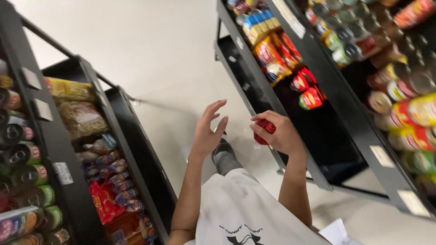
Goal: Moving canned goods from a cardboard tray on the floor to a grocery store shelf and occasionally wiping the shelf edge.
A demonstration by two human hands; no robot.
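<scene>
On our left stands a black shelf (68, 181) of cans and packets; our left hand (207, 131) hangs open and empty over the floor, while our right hand's (279, 133) grip closes round a red packet (265, 130) near the right shelf (327, 113)

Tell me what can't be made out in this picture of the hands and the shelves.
- Red item, head view: mostly wrapped by the right hand; its kind stays unclear.
- Cans on the right shelf: motion blur, labels unreadable.
- Cans at left: cut by the frame edge.
- Left hand: open, holding nothing.
</scene>
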